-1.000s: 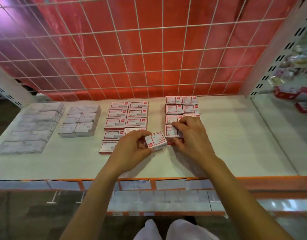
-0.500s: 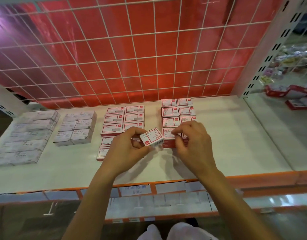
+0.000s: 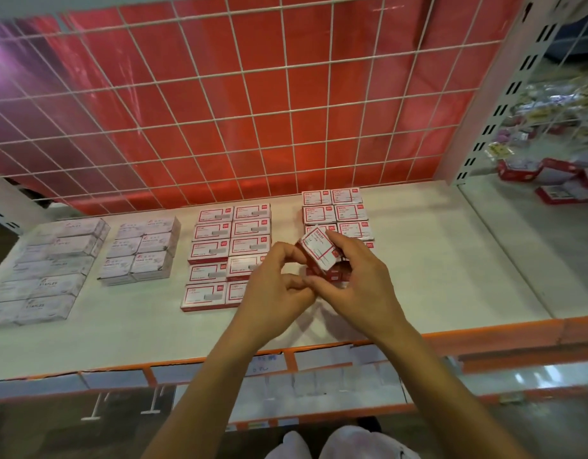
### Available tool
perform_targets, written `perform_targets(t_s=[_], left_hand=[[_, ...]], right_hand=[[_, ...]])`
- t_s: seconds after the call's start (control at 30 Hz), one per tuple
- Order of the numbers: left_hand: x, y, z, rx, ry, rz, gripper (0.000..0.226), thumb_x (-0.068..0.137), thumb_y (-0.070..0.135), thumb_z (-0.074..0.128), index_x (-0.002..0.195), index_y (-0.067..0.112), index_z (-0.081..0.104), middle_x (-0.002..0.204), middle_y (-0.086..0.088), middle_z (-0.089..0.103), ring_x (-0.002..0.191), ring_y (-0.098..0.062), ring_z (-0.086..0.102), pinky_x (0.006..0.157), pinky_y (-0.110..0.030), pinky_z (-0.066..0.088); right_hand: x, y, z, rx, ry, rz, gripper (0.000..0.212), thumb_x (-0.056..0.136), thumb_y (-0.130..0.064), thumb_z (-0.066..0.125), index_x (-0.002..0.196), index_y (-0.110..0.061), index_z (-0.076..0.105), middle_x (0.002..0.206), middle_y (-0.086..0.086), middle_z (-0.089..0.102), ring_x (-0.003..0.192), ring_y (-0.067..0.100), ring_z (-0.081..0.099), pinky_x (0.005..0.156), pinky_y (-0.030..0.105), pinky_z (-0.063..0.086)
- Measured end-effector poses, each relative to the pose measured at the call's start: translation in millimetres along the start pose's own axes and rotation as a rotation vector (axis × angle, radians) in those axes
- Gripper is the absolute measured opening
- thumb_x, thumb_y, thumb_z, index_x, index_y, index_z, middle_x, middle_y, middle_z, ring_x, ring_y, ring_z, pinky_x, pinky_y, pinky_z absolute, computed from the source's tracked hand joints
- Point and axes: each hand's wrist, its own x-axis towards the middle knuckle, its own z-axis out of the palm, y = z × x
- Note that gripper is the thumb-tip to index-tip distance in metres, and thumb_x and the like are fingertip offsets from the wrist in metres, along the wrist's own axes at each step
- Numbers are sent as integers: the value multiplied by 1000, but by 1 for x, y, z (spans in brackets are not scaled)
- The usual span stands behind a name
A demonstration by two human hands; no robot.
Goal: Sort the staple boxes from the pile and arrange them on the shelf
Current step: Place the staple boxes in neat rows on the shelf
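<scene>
A small red-and-white staple box (image 3: 319,251) is tilted in the air between my hands, just over the front of the right-hand block of matching boxes (image 3: 349,210). My right hand (image 3: 362,279) grips it from the right, with fingers over its top and underside. My left hand (image 3: 272,293) has index finger and thumb curled against the box's left end. The hands hide the front boxes of that block. A second block of red-and-white boxes (image 3: 233,233) lies flat to the left in two columns.
Two groups of white staple boxes (image 3: 140,250) (image 3: 54,260) lie at the left of the white shelf (image 3: 435,260). A wire grid over a red panel (image 3: 253,111) backs it. An orange price rail (image 3: 484,339) runs along the front. Red packs (image 3: 551,183) sit on the neighbouring shelf.
The box moved right, from my left hand alone to between both hands, and tipped up. My right hand left the stacked boxes and took hold of it. The camera tilted upward.
</scene>
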Motion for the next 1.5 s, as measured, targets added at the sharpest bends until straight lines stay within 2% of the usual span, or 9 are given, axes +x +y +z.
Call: perform_targets(t_s=[0.17,0.3,0.47,0.67,0.87,1.1,1.27,1.4,1.5], left_hand=[[-1,-8,-1,63,-11,-22,30,81,2,70,82,21,46,77,3,68,60,-3,65,54,-15,45],[-1,-14,1,125,22,-21,30,82,13,71,87,26,45,87,5,67,60,-2,63,56,-19,46],[-5,-17,-2,169,-8,-25,42,81,24,73,112,37,47,104,13,66,79,-7,69,76,-30,58],[-10,-25,0,249,-62,-63,42,75,37,75,110,33,52,91,22,65,79,9,63,71,-9,52],[-4,-36,10,336,-24,-85,49,76,40,75,119,25,58,103,12,69,79,3,65,69,-4,49],[3,-37,19,416,24,-63,45,82,35,71,123,21,60,109,8,70,74,1,61,64,1,43],[4,-35,19,453,21,-58,45,83,35,70,125,24,59,111,9,69,72,3,57,64,2,40],[3,-32,21,451,45,-26,53,80,43,70,128,28,53,116,10,65,96,-5,61,83,-16,48],[3,-30,25,400,31,9,59,83,45,67,136,34,44,127,16,59,114,-4,55,89,-13,39]], right_hand=[[-5,11,-6,-26,1,11,59,80,-15,72,134,-18,50,127,2,51,114,8,49,93,7,35],[-10,15,-8,21,5,19,54,79,-10,73,129,-17,54,121,-9,51,104,-5,48,86,-4,34],[-19,22,-11,90,-19,73,50,76,-13,76,121,-20,55,116,-13,53,95,-14,53,83,-1,40],[-31,31,-5,-47,-31,61,46,76,-23,77,118,-25,57,116,-14,54,96,0,54,76,3,42],[-31,39,2,-177,-56,87,40,79,-17,74,116,-18,60,114,-1,62,90,6,56,74,3,39],[-24,38,4,-227,-42,158,23,84,-17,68,105,-15,59,106,1,65,91,15,61,79,20,47],[-25,40,3,-187,-49,183,21,82,-25,71,96,-21,56,97,-6,63,79,3,54,67,4,39],[-26,43,0,-193,173,118,24,78,-24,74,86,-22,52,88,-9,49,80,12,51,65,14,38],[-21,44,-3,-131,320,182,24,82,-16,69,102,-16,56,102,-5,50,95,14,50,76,19,39]])
